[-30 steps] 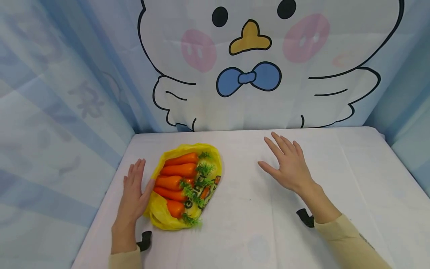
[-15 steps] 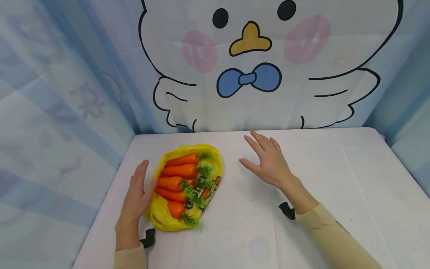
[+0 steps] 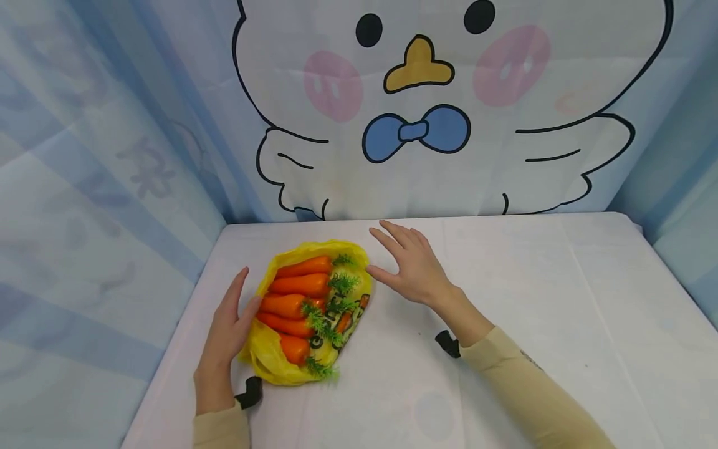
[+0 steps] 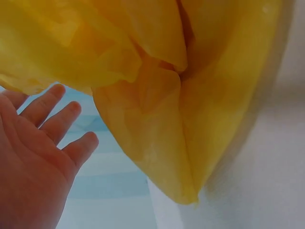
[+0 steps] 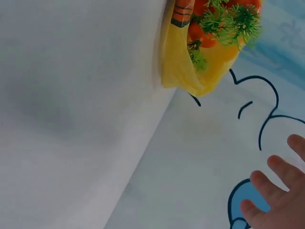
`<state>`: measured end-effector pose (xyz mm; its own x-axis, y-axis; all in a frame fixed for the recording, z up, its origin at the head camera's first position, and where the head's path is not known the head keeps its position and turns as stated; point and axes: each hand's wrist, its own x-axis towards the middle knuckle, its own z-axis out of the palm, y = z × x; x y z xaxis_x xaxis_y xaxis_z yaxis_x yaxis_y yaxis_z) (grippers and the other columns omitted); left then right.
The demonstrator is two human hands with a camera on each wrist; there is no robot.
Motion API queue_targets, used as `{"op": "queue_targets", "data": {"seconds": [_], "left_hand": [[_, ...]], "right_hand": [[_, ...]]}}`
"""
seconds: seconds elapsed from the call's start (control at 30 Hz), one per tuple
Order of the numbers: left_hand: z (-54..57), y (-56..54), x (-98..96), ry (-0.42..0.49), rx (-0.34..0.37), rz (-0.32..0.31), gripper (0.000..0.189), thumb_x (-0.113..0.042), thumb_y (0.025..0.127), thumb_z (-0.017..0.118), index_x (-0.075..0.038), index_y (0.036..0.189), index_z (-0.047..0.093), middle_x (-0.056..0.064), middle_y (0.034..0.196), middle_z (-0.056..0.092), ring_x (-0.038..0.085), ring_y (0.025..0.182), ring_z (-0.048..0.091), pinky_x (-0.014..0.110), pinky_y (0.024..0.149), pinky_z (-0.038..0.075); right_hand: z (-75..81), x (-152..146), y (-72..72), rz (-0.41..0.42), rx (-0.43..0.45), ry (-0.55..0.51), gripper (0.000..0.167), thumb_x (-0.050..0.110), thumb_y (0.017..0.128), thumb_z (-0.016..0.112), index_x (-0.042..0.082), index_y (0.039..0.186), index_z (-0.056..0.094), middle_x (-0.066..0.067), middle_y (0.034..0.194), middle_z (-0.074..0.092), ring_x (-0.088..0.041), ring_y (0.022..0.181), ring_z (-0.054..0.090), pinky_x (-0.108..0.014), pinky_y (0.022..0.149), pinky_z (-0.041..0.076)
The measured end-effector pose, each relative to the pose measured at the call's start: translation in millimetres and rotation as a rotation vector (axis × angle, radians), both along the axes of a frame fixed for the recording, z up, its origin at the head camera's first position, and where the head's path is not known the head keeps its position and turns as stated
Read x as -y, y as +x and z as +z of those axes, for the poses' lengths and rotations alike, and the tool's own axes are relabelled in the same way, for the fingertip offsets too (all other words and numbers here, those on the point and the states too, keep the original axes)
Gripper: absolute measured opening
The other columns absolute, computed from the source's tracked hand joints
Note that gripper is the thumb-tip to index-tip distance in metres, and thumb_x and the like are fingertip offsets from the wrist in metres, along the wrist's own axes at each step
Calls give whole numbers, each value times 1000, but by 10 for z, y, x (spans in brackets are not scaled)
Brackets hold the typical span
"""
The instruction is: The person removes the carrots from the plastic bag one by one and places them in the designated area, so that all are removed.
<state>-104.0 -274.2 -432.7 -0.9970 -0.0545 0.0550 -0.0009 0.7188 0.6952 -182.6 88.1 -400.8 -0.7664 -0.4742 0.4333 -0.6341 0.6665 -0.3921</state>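
On the left half of the table lies a yellow plastic bag (image 3: 266, 357), its mouth spread wide. Several orange toy carrots (image 3: 299, 285) with frilly green tops rest inside it, side by side. My left hand (image 3: 227, 327) is beside the bag's left edge, fingers extended and thumb right at the rim. In the left wrist view, yellow folds of the bag hang close past the spread fingers (image 4: 71, 109). My right hand (image 3: 412, 265) hovers at the bag's right side, fingers extended and holding nothing. Its thumb tip is close to the yellow edge.
A white cloth covers the table (image 3: 533, 274). Behind it hangs a curtain (image 3: 415, 181) with a cartoon figure and blue bow tie, and a blue-white curtain (image 3: 112, 249) runs along the left. A black strap piece (image 3: 447, 343) sticks out at the right wrist, another (image 3: 250, 393) at the left.
My right hand has moved left across the table to the bag's right edge. The left hand has shifted only slightly beside the bag. The bag and carrots stay in place.
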Motion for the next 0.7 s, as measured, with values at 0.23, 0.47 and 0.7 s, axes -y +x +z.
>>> {"op": "queue_targets", "data": {"seconds": [0.23, 0.47, 0.7], "left_hand": [[5, -20, -17, 29, 72, 9, 69, -42, 105, 46, -23, 164, 16, 9, 168, 16, 37, 151, 16, 63, 116, 18], [10, -33, -35, 53, 94, -7, 68, -39, 106, 48, -22, 164, 17, 10, 167, 19, 36, 151, 16, 63, 117, 17], [-29, -64, -33, 65, 90, -32, 69, -40, 105, 50, -20, 163, 19, 11, 166, 22, 36, 151, 18, 64, 116, 17]], "right_hand": [[-8, 224, -54, 36, 4, 26, 71, 45, 93, 66, 11, 152, 46, -14, 155, 41, -34, 139, 41, -57, 116, 24], [-9, 400, -70, 81, 45, 24, 69, 47, 94, 64, 13, 152, 47, -13, 155, 43, -34, 138, 42, -56, 116, 27], [-49, 543, -97, 124, 74, 29, 65, 44, 96, 64, 13, 151, 49, -13, 151, 47, -34, 134, 47, -53, 113, 34]]}}
